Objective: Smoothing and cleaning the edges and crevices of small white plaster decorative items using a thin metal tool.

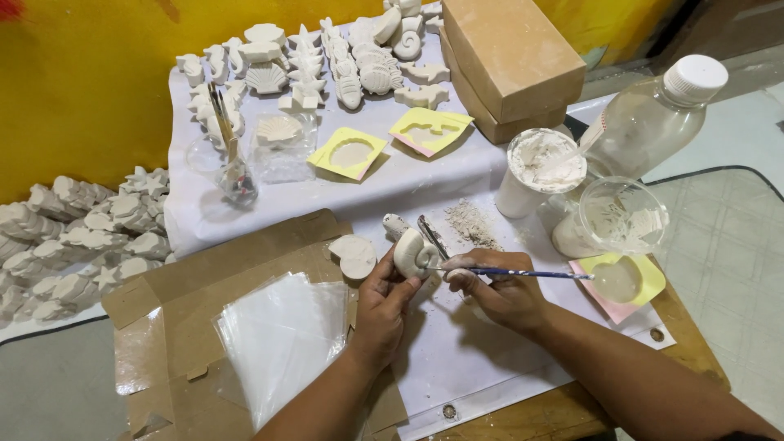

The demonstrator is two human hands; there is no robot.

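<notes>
My left hand holds a small white plaster snail-shell figure upright over the white table cover. My right hand grips a thin blue-handled brush, its tip touching the figure's right side. Just left of the figure lie two round white plaster pieces. A metal tool rests behind the figure.
Rows of white plaster sea shapes fill the back. Yellow moulds, a cardboard box, a white cup of powder, a clear cup and a plastic bottle stand right. Clear bags lie on flattened cardboard.
</notes>
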